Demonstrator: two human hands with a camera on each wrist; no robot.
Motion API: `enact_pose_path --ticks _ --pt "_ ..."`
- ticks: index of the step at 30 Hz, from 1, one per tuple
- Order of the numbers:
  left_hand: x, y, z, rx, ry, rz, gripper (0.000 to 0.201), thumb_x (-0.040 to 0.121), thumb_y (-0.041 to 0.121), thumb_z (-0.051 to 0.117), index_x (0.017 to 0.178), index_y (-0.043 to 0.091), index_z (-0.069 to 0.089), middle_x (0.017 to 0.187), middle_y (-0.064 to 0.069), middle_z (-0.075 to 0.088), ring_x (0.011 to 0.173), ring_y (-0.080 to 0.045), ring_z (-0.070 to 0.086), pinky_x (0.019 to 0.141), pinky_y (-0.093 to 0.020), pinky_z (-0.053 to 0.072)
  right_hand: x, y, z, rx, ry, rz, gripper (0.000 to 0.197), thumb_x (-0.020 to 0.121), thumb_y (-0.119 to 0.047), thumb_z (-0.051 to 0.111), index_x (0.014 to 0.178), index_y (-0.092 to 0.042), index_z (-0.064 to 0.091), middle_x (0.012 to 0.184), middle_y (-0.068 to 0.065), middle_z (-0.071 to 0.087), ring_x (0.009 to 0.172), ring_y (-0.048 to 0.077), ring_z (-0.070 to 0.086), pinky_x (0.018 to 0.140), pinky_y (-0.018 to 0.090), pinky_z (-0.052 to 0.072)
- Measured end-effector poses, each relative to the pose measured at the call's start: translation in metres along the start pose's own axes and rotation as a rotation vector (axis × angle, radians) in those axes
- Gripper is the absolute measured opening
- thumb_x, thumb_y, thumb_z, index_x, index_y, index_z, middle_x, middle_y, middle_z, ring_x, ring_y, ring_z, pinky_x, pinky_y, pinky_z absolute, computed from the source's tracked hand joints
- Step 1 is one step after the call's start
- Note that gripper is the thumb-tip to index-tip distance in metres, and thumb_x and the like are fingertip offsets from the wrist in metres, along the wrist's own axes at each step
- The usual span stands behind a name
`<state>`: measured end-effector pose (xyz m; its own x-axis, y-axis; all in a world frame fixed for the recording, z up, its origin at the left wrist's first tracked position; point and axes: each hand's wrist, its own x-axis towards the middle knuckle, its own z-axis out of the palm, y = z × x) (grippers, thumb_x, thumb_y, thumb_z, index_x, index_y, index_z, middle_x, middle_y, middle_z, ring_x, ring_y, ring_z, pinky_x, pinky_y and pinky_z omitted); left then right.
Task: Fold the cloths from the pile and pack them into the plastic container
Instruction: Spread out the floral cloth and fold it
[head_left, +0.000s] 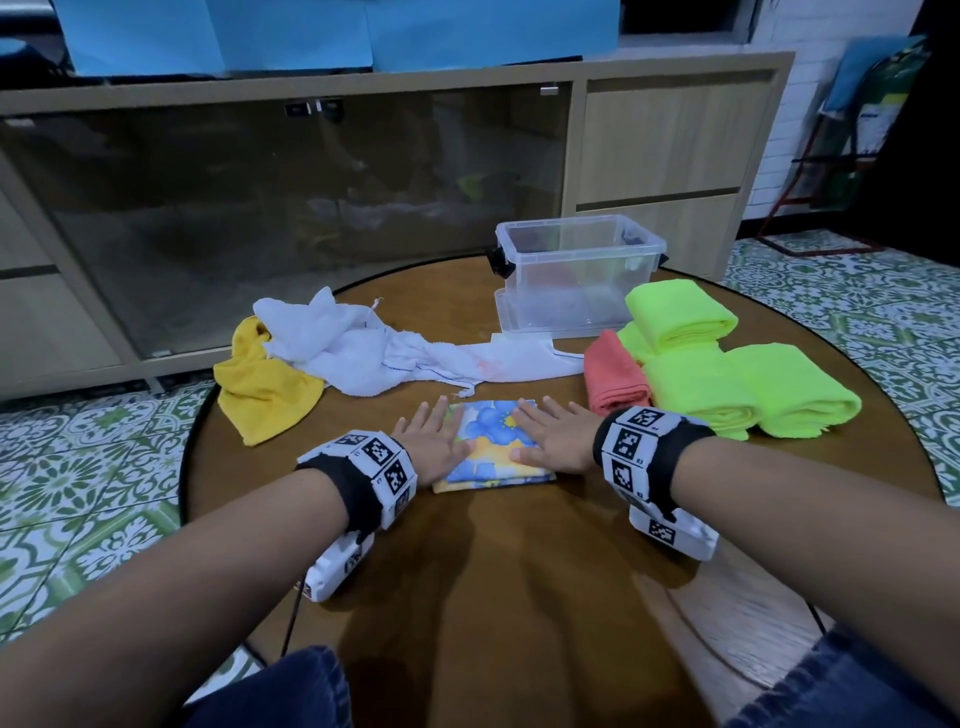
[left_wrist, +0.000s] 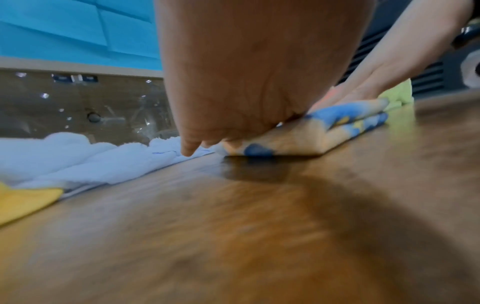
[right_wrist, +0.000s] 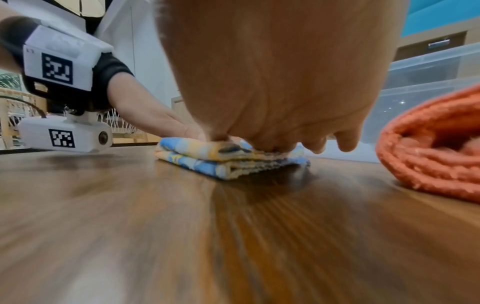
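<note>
1. Your left hand (head_left: 434, 441) lies flat, fingers straight, pressing the left edge of the folded floral cloth (head_left: 493, 447).
2. Your right hand (head_left: 553, 439) presses its right side the same way.
3. That cloth sits on the round wooden table (head_left: 519, 571), in front of you.
4. Beyond it lies the unfolded pile (head_left: 332, 348); the plastic container (head_left: 576, 273) stands behind, folded cloths (head_left: 727, 374) beside it.

A home room: patterned floor tiles (head_left: 78, 467), a wooden sideboard (head_left: 670, 145) with glass doors, a round table (head_left: 519, 571)
</note>
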<state>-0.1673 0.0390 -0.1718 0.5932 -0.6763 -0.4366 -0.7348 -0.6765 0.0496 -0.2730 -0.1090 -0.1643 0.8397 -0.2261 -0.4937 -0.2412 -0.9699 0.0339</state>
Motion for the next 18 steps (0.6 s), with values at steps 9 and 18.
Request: enact_pose_path --ticks 9,18 --pt "0.003 -0.006 0.007 0.03 0.032 -0.067 0.064 0.099 0.051 0.012 0.15 0.02 -0.012 0.158 -0.003 -0.015 0.146 -0.023 -0.011 0.117 -0.046 0.0 -0.007 -0.004 0.0 0.021 0.063 0.0 0.067 0.1 -0.05 0.02 0.15 -0.016 -0.008 0.157 0.001 -0.016 0.146 0.026 -0.007 0.118 0.043 0.002" --pt "0.025 -0.031 -0.02 0.075 0.212 -0.078 0.046 0.1 0.038 0.027 0.141 0.017 0.037 0.148 -0.005 0.035 0.135 -0.024 0.034 0.109 -0.041 0.032 -0.004 -0.041 -0.006 -0.019 0.144 -0.245 0.068 0.098 -0.051 0.026 0.151 -0.019 -0.002 0.158 0.008 -0.009 0.146 0.028 -0.005 0.117 0.042 0.004"
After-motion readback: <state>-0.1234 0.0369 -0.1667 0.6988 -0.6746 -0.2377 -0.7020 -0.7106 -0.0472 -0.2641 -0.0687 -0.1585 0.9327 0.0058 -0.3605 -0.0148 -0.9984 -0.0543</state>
